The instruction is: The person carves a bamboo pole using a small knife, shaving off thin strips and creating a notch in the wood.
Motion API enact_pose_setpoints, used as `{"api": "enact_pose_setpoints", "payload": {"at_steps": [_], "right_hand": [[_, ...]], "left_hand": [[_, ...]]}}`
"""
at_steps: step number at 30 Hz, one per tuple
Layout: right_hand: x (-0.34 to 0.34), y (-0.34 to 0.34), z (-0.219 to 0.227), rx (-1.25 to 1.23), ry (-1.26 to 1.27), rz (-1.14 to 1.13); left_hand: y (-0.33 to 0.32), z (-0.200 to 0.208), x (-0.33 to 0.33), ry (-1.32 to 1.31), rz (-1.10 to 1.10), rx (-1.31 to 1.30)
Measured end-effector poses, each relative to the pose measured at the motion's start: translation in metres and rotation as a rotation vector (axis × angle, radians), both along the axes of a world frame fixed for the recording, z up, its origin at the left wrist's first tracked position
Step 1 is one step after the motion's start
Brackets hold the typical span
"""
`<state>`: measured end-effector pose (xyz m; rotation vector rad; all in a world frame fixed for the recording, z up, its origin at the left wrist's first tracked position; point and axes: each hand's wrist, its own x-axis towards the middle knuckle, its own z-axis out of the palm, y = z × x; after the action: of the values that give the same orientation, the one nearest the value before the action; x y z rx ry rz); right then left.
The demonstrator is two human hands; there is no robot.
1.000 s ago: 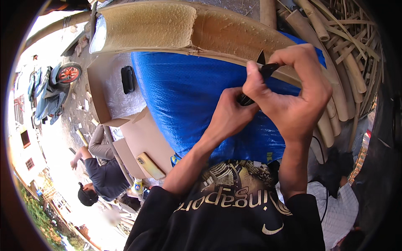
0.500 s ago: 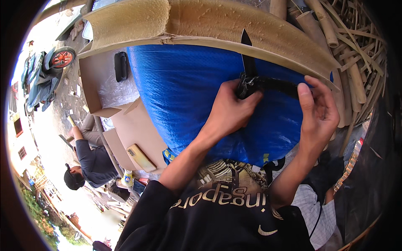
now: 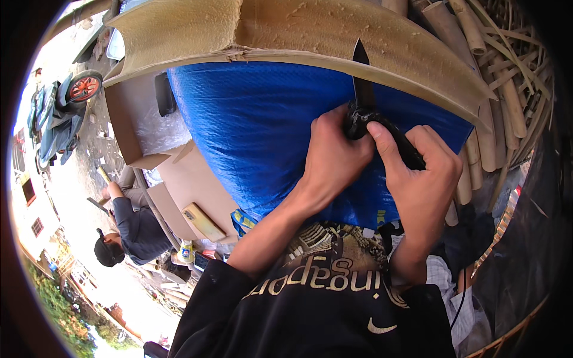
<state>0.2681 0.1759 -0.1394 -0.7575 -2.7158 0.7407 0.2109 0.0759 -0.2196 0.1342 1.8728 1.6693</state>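
Observation:
A knife with a dark pointed blade (image 3: 363, 89) stands between my hands, its tip pointing away and overlapping the tan curved piece (image 3: 298, 27). My left hand (image 3: 334, 143) is closed around the black, shiny base of the blade. From there a black handle-like length (image 3: 409, 146) runs at an angle toward the right. My right hand (image 3: 425, 173) grips that length, with the thumb near the blade's base and the fingers curled over the far side. Beneath both hands spreads a blue plastic sheet (image 3: 239, 125). My fingers hide part of the joint between blade and black length.
The tan piece resembles split bamboo and spans the far side. Bamboo poles and strips (image 3: 507, 77) lie far right. On the left are a cardboard box (image 3: 122, 128), a black case (image 3: 164, 94), a gold phone (image 3: 204, 222), a seated person (image 3: 140, 232) and a motorcycle (image 3: 59, 119).
My right hand has moved left and closed on the black length, where before its fingers were apart near the end. The knife and left hand have shifted slightly right.

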Motion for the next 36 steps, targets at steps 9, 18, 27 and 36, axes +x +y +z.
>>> {"api": "enact_pose_setpoints", "payload": {"at_steps": [9,18,27,36], "right_hand": [[0.005,-0.018,0.006,0.014,-0.028,-0.054],[0.009,-0.059,0.022,0.084,-0.158,0.014],[-0.007,-0.092,0.013,0.157,-0.197,-0.011],[-0.012,-0.073,0.005,-0.012,-0.014,0.035]], "left_hand": [[-0.002,-0.001,-0.001,0.033,-0.016,-0.003],[0.000,0.017,-0.010,-0.029,-0.045,-0.117],[0.008,0.000,0.009,0.165,0.157,-0.163],[-0.007,0.012,-0.008,-0.013,-0.055,0.132]]}}
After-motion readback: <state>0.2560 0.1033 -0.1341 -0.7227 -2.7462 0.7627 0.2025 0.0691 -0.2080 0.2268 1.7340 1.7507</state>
